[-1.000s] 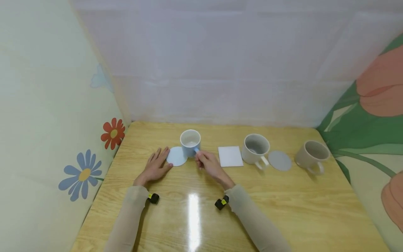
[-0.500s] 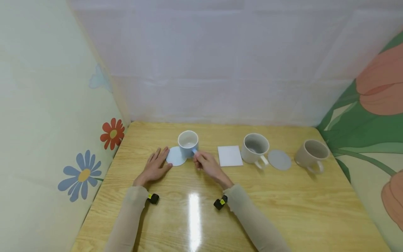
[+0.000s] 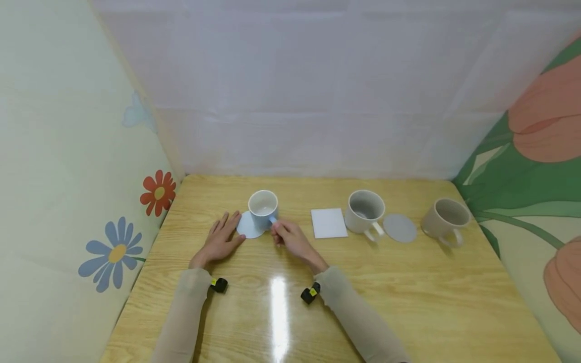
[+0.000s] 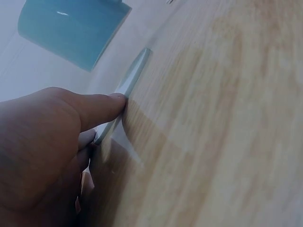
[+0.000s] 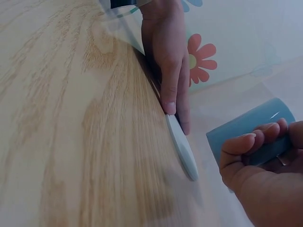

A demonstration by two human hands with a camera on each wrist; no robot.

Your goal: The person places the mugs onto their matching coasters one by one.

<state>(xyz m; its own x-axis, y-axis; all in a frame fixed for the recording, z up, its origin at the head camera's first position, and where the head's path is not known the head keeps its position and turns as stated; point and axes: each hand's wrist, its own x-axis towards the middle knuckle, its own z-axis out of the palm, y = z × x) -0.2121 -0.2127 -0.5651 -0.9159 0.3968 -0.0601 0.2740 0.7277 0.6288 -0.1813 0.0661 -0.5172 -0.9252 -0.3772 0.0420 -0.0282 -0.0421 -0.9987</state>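
Observation:
My right hand [image 3: 292, 239] grips the handle of a light blue mug [image 3: 262, 221] with a white inside. Upright in the head view, the mug covers the right part of a round pale blue coaster [image 3: 246, 228]. A gap shows between its base and the coaster [image 5: 182, 150] in the right wrist view. Flat on the table at the coaster's left lies my left hand [image 3: 220, 243], fingers straight. Its thumb [image 4: 106, 108] touches the coaster's near edge in the left wrist view. There, only part of the mug [image 4: 71, 30] shows, raised off the table.
Right of my hands are a white square coaster [image 3: 329, 223], a white mug [image 3: 363, 217] with a grey inside, a round grey coaster [image 3: 400, 228] and a beige mug [image 3: 437, 224]. A pale sheet [image 3: 290, 101] hangs behind the wooden table [image 3: 363, 282]; printed panels stand at both sides.
My right hand has moved left with the blue mug, bringing it farther over the round blue coaster. The left hand has stayed at the coaster. The head view has shifted slightly.

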